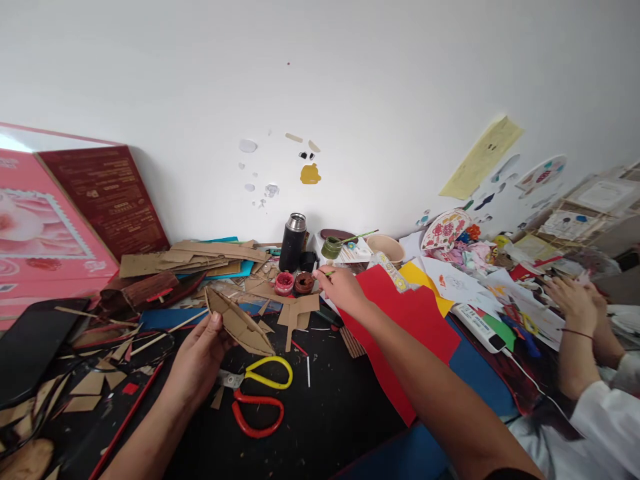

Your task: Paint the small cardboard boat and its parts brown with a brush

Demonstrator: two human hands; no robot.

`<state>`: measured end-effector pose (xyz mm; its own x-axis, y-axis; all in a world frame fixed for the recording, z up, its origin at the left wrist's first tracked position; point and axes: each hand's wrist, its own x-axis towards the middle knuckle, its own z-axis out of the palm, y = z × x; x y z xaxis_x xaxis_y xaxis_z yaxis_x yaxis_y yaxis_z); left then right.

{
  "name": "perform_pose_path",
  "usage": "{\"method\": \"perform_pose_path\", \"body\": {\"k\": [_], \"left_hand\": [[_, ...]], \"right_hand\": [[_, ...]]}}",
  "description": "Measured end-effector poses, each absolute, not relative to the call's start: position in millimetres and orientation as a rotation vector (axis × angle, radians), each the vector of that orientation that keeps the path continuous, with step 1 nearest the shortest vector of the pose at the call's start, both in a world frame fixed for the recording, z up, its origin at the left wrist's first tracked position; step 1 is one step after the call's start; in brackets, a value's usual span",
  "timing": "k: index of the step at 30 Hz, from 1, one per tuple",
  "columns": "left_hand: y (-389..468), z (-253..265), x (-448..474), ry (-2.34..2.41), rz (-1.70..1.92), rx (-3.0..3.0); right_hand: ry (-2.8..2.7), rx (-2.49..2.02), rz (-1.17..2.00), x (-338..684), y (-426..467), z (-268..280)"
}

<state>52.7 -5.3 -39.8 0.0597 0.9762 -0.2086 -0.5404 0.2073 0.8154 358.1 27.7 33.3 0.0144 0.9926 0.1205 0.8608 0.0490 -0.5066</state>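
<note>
The left hand (203, 343) grips a cardboard piece (241, 325) over the desk (330, 413), near the scissors (258, 398); the right hand (343, 289) pinches a mostly hidden green stick (329, 273) beside 2 jars (304, 285).

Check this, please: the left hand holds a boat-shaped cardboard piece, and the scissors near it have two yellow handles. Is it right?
Not quite: in the head view, the scissors have one yellow handle and one red. The left hand does hold the boat-shaped cardboard piece.
</note>
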Motion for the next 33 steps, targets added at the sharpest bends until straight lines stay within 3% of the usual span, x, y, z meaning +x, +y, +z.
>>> {"method": "perform_pose_path", "body": {"k": [33], "left_hand": [[-7,-40,53,0.869,1.251,0.624]], "right_hand": [[-1.845,-1.791,0.281,357,18,44]]}}
